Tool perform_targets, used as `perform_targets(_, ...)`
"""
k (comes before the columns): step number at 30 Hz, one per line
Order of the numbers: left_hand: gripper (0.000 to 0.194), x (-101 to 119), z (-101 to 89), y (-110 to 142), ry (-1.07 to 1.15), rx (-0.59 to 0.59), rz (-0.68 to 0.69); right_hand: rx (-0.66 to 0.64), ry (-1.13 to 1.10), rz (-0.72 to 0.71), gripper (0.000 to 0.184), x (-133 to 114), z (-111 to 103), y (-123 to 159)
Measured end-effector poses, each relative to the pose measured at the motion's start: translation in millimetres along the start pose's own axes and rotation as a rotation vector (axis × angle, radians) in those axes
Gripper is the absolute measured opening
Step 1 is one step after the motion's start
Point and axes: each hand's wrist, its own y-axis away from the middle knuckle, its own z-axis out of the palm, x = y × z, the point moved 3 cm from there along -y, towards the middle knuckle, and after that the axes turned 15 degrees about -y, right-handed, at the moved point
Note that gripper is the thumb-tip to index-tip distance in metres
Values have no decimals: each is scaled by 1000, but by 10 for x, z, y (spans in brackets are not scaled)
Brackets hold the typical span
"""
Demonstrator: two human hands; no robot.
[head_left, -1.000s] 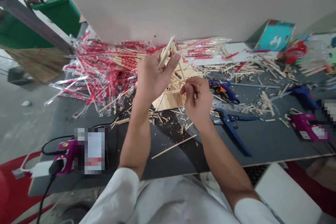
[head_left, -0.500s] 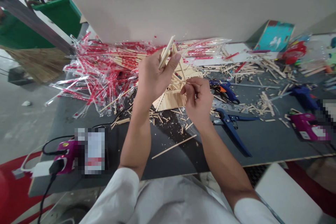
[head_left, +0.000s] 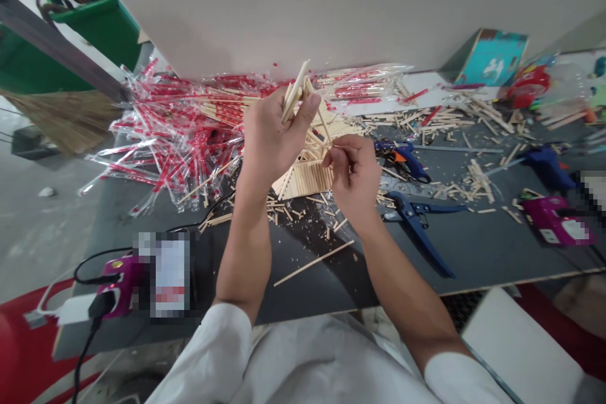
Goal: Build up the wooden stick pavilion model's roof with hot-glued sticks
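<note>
My left hand [head_left: 269, 132] is closed around several pale wooden sticks [head_left: 296, 87], which poke up past the thumb and look joined at angles. From there a thin stick [head_left: 324, 124] slants down to the fingertips of my right hand [head_left: 356, 180], which pinch its lower end. Beneath both hands lies a flat panel of sticks set side by side [head_left: 310, 178], partly covered by other sticks. Whether the held sticks touch that panel I cannot tell.
Plastic-wrapped chopsticks [head_left: 165, 139] are heaped at left. Right of my hands are a blue glue gun [head_left: 411, 163], blue cutters [head_left: 421, 233] and stick offcuts [head_left: 480, 183]. One loose stick [head_left: 313, 263] lies near the front edge. A purple power strip [head_left: 118, 278] sits at front left.
Both hands have shifted slightly left in the view, along with the sticks between them. The grip of each hand looks the same, and the camera view has moved a little.
</note>
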Motion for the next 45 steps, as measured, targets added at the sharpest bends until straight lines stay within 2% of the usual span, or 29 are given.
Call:
perform_targets(24, 57, 31, -32, -3, 1, 11, 24, -5, 5, 8, 12, -14, 25, 23)
perform_targets(30, 51, 7, -23, -8, -2, -9, 14, -1, 18, 62, 13, -39, 8, 31)
perform_targets(34, 44, -4, -38, 2, -16, -9, 5, 49, 98, 101, 17, -56, -18, 35)
perform_targets(41, 31, -53, -69, -1, 5, 17, -35, 84, 179, 0, 18, -155, -49, -31)
perform_targets(45, 28, -68, -106, -13, 34, 68, -18, 99, 196, -67, 16, -307, -117, -218)
